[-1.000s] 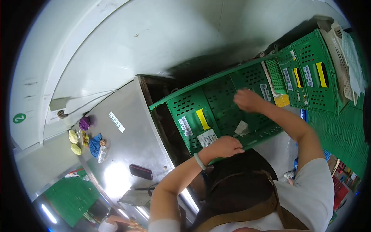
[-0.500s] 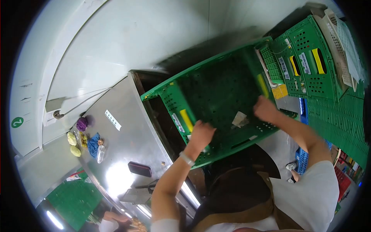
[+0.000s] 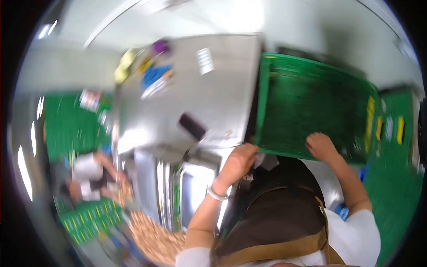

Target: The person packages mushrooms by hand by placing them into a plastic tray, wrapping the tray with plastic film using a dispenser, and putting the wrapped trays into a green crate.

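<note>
My left hand point(image 3: 240, 161) is closed beside the near left corner of a green plastic crate point(image 3: 311, 107). A pale, thin scrap point(image 3: 266, 162), blurred, hangs at its fingertips, just outside the crate's near edge. Above the right part of the near rim is my right hand point(image 3: 321, 146), its fingers curled in; whether anything is inside them is hidden. The crate looks bare inside, with a dark, worn floor and a yellow handle point(image 3: 370, 113) on its right wall.
On the steel table point(image 3: 227, 98) to the left lie a dark phone-like case point(image 3: 192, 127), a white label strip point(image 3: 205, 61), a blue cloth point(image 3: 155, 75) and a purple vegetable point(image 3: 160, 46). Another person point(image 3: 91, 171) works at far left near a brown heap point(image 3: 153, 233). Green crates point(image 3: 396, 124) stand right.
The view has swung left, showing more table and the other person. The pale scrap has left the crate floor and is now at my left hand. My right hand is nearer the front rim.
</note>
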A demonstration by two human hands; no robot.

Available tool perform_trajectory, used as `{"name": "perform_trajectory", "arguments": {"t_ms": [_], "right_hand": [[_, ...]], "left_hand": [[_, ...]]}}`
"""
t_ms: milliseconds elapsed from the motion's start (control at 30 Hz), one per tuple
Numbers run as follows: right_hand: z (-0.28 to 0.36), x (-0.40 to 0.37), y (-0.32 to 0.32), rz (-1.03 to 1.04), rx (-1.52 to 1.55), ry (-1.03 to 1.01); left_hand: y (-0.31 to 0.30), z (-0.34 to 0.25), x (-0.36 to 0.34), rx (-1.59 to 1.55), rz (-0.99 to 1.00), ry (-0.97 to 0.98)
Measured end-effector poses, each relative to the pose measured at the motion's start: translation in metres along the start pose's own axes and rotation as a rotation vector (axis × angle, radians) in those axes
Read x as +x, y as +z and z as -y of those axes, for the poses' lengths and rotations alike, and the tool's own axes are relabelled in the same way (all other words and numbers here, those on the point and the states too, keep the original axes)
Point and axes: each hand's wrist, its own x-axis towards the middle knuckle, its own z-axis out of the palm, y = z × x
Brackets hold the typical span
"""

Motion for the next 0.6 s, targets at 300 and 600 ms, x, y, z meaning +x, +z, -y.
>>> {"name": "perform_trajectory", "arguments": {"t_ms": [300, 600], "right_hand": [[0.266, 0.119, 0.014, -0.036, 0.004, -0.763], [0.531, 0.186, 0.053, 0.143, 0.034, -1.163]], "left_hand": [[-0.117, 0.048, -0.375, -0.307, -0.655, -0.772], [-0.202, 0.210, -0.648, -0.272, -1.609, -0.942]]}}
